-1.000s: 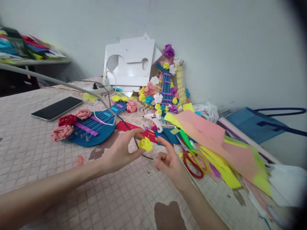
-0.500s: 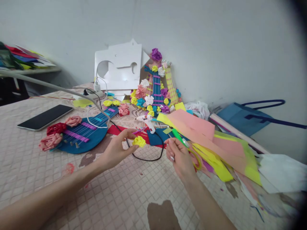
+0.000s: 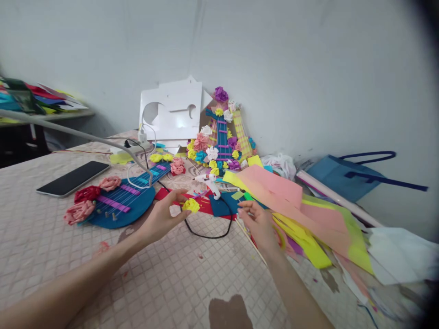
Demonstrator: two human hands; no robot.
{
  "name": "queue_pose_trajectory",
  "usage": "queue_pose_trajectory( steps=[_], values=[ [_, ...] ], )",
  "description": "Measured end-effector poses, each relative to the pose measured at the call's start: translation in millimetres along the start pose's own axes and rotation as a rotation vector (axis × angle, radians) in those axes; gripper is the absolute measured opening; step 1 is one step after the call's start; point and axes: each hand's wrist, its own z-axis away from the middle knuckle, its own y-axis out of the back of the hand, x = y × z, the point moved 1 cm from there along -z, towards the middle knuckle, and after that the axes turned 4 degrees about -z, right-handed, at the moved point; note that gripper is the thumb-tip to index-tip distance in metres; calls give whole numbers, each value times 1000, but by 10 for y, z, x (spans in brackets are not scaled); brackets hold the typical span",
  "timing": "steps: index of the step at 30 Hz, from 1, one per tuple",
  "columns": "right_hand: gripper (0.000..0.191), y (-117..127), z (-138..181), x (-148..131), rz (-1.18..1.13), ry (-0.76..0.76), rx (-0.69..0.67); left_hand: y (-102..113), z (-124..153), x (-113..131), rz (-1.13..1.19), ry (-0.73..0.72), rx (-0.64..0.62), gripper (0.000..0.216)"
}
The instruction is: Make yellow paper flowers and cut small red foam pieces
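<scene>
A small yellow crepe-paper flower (image 3: 191, 205) is pinched between the thumb and fingers of my left hand (image 3: 165, 218). Over the table to the right, my right hand (image 3: 258, 224) has its fingers loosely apart and nothing visible in them. Just below it lies a thin wooden stick (image 3: 249, 240), partly hidden by the hand and wrist. Between my hands and farther back stands a white glue gun (image 3: 210, 183), its black cord (image 3: 207, 236) looping towards me. Red felt (image 3: 202, 204) and a dark blue felt piece (image 3: 221, 206) lie under and beside it.
At left lie a blue guitar-shaped craft (image 3: 126, 208) with paper roses and a tablet (image 3: 73, 178). Flower-covered guitar crafts (image 3: 222, 137) lean on the wall beside white boards (image 3: 171, 109). Coloured paper sheets (image 3: 274, 185) and a blue bag (image 3: 346, 176) fill the right side. A white cable (image 3: 103, 136) crosses the left.
My right hand's fingers have gone from pinched to apart, and the wooden stick now shows on the table below. My left hand still holds the yellow flower. The view has tilted up slightly.
</scene>
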Motion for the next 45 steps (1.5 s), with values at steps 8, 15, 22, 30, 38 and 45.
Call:
queue_pose_trajectory(
  steps=[8,15,22,30,38,45],
  values=[
    [29,-163,48,40,-37,-133,-333,-35,39,-8,25,-41,-30,42],
    [31,-142,27,26,-57,-138,-313,-19,40,47,32,-36,-44,41],
    [25,-169,72,23,86,-7,-114,8,76,147,8,-55,-42,43],
    [27,-224,109,46,92,1,-127,-35,120,118,22,-83,-47,49],
    [29,-268,160,59,52,14,-217,-25,196,213,100,-51,-201,53],
    [62,-441,270,122,-170,-69,-578,-43,306,393,278,-87,-461,55]
  ],
)
